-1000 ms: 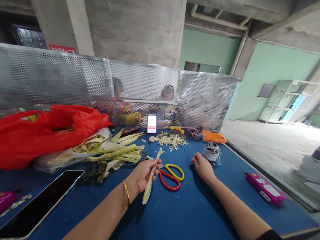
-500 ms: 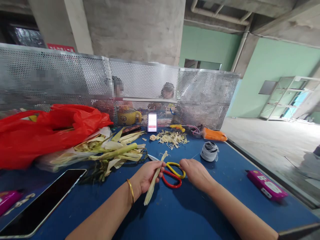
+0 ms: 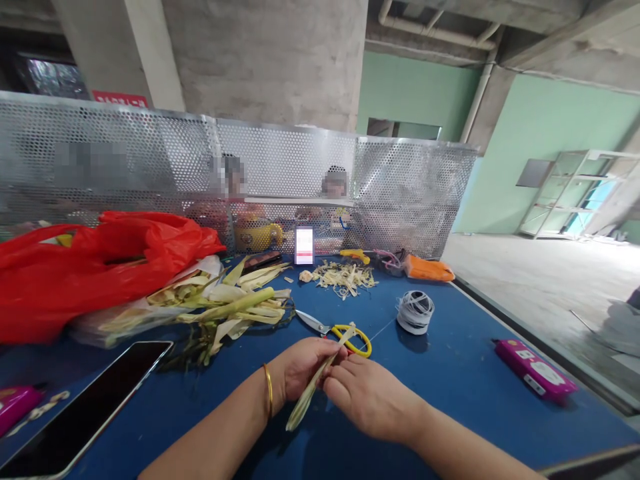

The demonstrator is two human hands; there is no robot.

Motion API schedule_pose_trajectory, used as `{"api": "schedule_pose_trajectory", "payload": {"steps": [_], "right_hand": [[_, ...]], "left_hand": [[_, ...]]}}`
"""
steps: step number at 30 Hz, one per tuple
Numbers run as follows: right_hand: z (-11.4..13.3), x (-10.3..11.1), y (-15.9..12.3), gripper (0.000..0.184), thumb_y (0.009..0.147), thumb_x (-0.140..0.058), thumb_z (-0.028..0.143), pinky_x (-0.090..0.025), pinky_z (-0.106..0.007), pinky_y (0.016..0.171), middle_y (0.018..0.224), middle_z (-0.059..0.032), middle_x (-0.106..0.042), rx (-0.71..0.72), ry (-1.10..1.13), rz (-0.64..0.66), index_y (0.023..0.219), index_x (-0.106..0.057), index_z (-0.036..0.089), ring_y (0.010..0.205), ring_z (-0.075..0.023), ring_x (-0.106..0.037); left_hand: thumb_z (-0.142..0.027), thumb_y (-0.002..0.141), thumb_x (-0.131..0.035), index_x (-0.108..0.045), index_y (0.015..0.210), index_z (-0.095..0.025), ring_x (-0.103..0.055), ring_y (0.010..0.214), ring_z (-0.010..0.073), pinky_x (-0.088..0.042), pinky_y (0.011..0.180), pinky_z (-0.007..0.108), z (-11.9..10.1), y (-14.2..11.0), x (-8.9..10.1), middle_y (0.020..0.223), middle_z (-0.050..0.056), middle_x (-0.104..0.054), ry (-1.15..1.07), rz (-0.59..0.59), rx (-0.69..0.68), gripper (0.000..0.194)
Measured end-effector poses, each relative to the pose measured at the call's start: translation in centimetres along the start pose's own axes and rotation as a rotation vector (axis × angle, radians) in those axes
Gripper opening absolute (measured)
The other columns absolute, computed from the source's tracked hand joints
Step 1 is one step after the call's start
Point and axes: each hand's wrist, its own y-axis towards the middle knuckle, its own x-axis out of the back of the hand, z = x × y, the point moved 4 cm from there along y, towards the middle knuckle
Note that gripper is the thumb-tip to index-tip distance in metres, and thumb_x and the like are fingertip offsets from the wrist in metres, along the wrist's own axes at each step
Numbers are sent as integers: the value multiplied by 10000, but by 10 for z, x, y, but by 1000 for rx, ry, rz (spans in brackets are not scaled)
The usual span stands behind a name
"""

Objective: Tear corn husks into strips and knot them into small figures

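My left hand is closed around a folded strip of dried corn husk, which slants up through the fingers. My right hand is closed against it, fingertips pinching at the husk's middle. A thin white thread runs from the spool to the fingers of my right hand; its end is hidden there. Just behind both hands lies a pair of scissors with one yellow handle showing, the red one mostly covered.
Corn husks lie at left beside a red plastic bag. A large phone is near the left. Husk scraps and a lit phone stand before a perforated metal screen. At right are an orange packet and a purple case.
My right hand has moved left and toward me, from beside the scissors to the husk. The left hand has shifted slightly nearer, the husk still in it. The thread spool has shifted a little left.
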Motion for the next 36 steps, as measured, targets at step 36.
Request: {"api": "schedule_pose_trajectory", "payload": {"steps": [36], "right_hand": [[-56, 24, -137, 811, 613, -652, 752, -406, -196, 455, 771, 2, -621, -1387, 1430, 166, 1189, -521, 197, 484, -77, -512]], "left_hand": [[-138, 890, -445, -586, 723, -108, -488, 452, 72, -450, 451, 191, -35, -22, 8, 589, -6, -509, 2, -250, -204, 221]]}}
